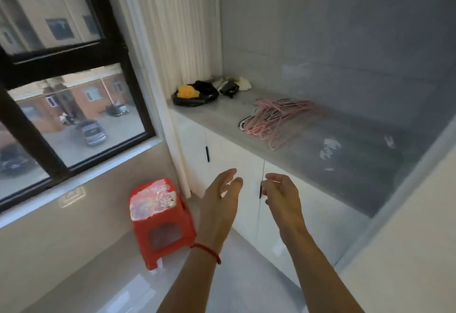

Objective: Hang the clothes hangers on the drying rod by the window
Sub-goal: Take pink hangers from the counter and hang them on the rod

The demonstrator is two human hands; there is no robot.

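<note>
A tangled pile of pink, white and black clothes hangers point(276, 118) lies on the grey countertop point(320, 155) of a white cabinet. Both my hands are stretched out in front of the cabinet doors, well below and short of the pile. My left hand point(219, 196), with a red string on its wrist, has relaxed fingers and holds nothing. My right hand point(281, 196) has loosely curled fingers and is empty too. The window point(74, 105) is at the left; no drying rod is in view.
A red plastic stool point(160, 219) stands on the floor below the window, left of my hands. A black bag with yellow and dark cloth point(195, 93) and other small items sit at the counter's far end by a white curtain point(172, 29). A glass partition point(407, 177) borders the right.
</note>
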